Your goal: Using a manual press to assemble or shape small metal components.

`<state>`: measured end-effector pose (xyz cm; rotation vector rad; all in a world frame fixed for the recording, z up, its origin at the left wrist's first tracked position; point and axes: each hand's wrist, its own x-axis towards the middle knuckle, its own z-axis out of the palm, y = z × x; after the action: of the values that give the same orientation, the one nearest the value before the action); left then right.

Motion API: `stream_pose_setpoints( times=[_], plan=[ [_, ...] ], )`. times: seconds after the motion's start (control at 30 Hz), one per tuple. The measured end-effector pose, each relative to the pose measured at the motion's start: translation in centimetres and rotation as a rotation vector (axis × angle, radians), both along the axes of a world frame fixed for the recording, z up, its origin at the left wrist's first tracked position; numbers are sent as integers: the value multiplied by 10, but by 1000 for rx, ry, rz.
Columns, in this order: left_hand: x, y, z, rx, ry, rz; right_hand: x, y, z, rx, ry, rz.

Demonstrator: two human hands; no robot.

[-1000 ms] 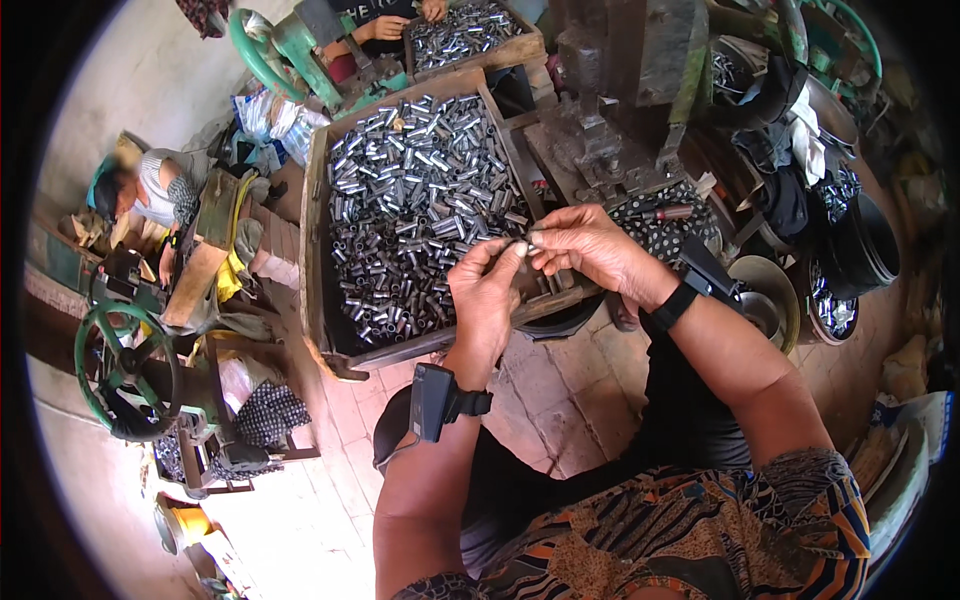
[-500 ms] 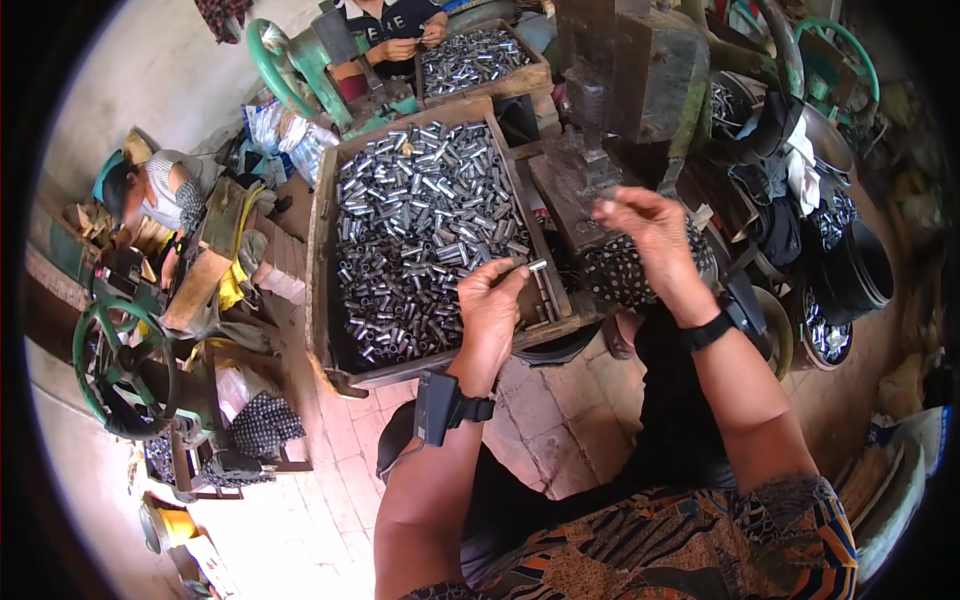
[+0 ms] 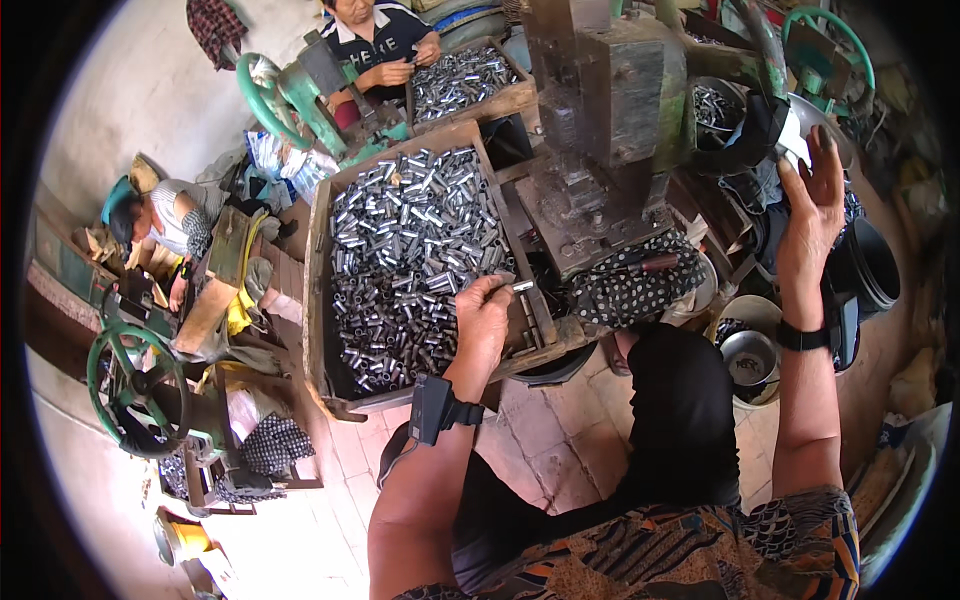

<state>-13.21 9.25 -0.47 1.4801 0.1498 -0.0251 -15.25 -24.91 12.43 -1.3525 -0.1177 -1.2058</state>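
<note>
My left hand [image 3: 480, 325] is closed at the right edge of a wooden tray [image 3: 316, 300]. Between its thumb and fingers it pinches a small shiny metal tube [image 3: 522, 286]. Many similar short metal tubes [image 3: 420, 215] fill the tray. Raised at the right, my right hand [image 3: 812, 215] has its fingers stretched apart, with nothing seen in them. Its fingertips are beside a white cloth [image 3: 794, 140] and the black-wrapped end of the press lever [image 3: 750, 140]; whether they touch is unclear. The heavy metal press [image 3: 630, 100] stands between and beyond my hands.
Dotted cloth [image 3: 635, 285] hangs at the press's near edge. On the right are a bucket holding a metal bowl [image 3: 748, 358] and a black bucket [image 3: 872, 262]. A co-worker's hands [image 3: 393, 73] work by another tray [image 3: 520, 92]. A green handwheel [image 3: 100, 385] stands left, near another person [image 3: 175, 215].
My right hand has moved from beside the press tooling rightward to the lever, and its fingers have spread. My left hand still holds a tube, slightly lower. The view has shifted somewhat.
</note>
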Motion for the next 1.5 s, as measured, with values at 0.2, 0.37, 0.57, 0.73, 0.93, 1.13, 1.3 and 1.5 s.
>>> stream_pose_setpoints(
  times=[0.2,0.37,0.57,0.73,0.93,1.13,1.3,1.5],
  plan=[
    [32,-23,-11,140,-131,-32,67,-41,-40,47,411,99],
    [69,-37,-15,206,-208,1,90,-38,-51,56,414,36],
    [114,-69,-12,201,-251,44,76,-51,-5,-190,541,47],
    [141,-81,-21,109,-191,75,84,-68,36,-427,584,78],
    [134,-101,-9,-109,2,73,86,-66,81,-514,624,123],
    [147,-105,-11,68,-144,70,75,-31,93,-267,274,212],
    [151,-103,-21,171,-157,90,87,-54,-2,-197,490,101],
    [148,-104,-17,214,-126,19,78,-47,-9,-104,469,127]
  ],
)
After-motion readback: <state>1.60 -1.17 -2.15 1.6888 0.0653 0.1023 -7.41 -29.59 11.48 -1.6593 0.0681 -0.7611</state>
